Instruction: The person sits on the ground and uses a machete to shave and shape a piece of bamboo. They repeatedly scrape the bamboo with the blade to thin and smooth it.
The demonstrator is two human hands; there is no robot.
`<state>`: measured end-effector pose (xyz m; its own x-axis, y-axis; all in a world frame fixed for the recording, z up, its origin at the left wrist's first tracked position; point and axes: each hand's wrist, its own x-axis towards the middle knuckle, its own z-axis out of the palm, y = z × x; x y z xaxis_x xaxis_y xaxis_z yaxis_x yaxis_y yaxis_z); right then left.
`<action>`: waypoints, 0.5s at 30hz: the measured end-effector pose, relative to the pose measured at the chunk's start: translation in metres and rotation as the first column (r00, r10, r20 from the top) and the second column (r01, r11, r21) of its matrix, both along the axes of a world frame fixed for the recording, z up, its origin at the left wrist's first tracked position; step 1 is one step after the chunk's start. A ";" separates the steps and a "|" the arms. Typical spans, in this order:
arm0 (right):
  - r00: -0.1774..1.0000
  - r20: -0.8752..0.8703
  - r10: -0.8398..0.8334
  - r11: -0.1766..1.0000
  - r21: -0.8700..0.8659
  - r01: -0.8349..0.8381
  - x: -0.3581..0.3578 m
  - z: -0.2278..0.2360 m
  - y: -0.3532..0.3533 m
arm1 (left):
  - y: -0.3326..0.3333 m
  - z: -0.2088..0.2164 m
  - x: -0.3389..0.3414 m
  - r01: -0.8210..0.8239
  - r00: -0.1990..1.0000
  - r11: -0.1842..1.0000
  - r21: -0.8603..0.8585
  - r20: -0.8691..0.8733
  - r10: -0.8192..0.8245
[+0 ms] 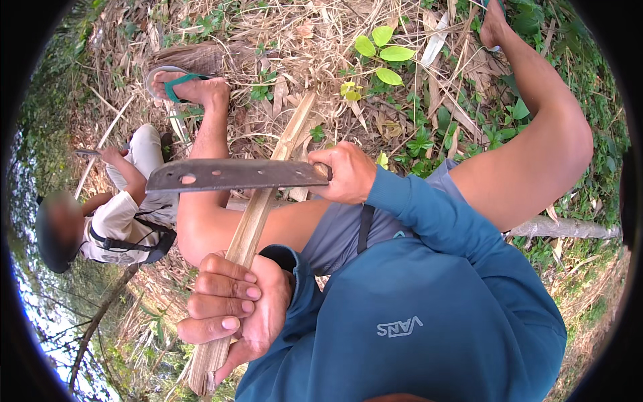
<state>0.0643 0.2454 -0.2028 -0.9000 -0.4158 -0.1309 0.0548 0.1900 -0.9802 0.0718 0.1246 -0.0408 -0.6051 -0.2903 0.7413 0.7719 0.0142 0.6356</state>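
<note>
My left hand (234,301) is wrapped around the near part of a long, pale split-wood strip (249,228), fingers curled over it and palm up. The strip slants away across my left thigh, and its far end comes down over the littered ground. In my right hand (348,173) is the short wooden handle of a machete (234,174). Its dark, broad blade, with a few holes, points left and lies across the strip; whether it touches the wood I cannot tell.
My legs are spread, with a green-strapped sandal (179,84) by a wooden block (191,59). A person (120,221) sits at the left, holding a blade. Dry leaves, shavings and a leafy seedling (385,53) lie ahead. A thin log (569,228) is at the right.
</note>
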 end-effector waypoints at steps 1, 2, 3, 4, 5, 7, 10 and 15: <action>0.998 0.058 -0.013 0.999 0.033 0.011 -0.002 -0.001 0.000 | -0.002 0.001 0.000 0.012 1.000 1.000 -0.005 -0.004 -0.012; 0.993 0.114 -0.028 0.998 0.066 0.021 -0.004 -0.001 0.000 | -0.004 0.002 0.000 0.026 1.000 1.000 -0.009 -0.008 -0.026; 0.984 0.171 -0.046 0.995 0.100 0.029 -0.007 -0.001 0.000 | -0.007 0.003 0.000 0.040 0.999 0.999 -0.014 -0.011 -0.040; 0.988 0.143 -0.057 0.995 0.089 0.044 0.001 0.002 -0.002 | -0.010 0.004 0.005 0.026 1.000 0.998 -0.055 0.011 -0.026; 0.996 0.085 -0.040 0.998 0.061 0.035 0.005 0.005 -0.002 | -0.010 0.001 0.007 0.031 1.000 0.998 -0.048 -0.001 -0.032; 0.999 -0.035 -0.007 1.000 0.010 0.007 0.006 0.014 0.001 | -0.001 0.000 0.008 0.038 0.999 0.999 -0.033 -0.028 -0.039; 0.998 -0.024 -0.066 0.997 0.034 0.066 0.004 0.002 -0.003 | 0.004 -0.002 0.007 0.018 1.000 0.998 -0.054 -0.004 -0.018; 0.966 0.240 -0.095 0.986 0.156 0.059 -0.004 -0.013 0.001 | 0.003 -0.001 0.001 0.015 0.999 0.998 -0.062 -0.050 -0.018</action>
<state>0.0606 0.2462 -0.2158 -0.8610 -0.3062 -0.4061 0.3103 0.3163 -0.8965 0.0724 0.1272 -0.0422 -0.5711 -0.2339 0.7869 0.8031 0.0392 0.5945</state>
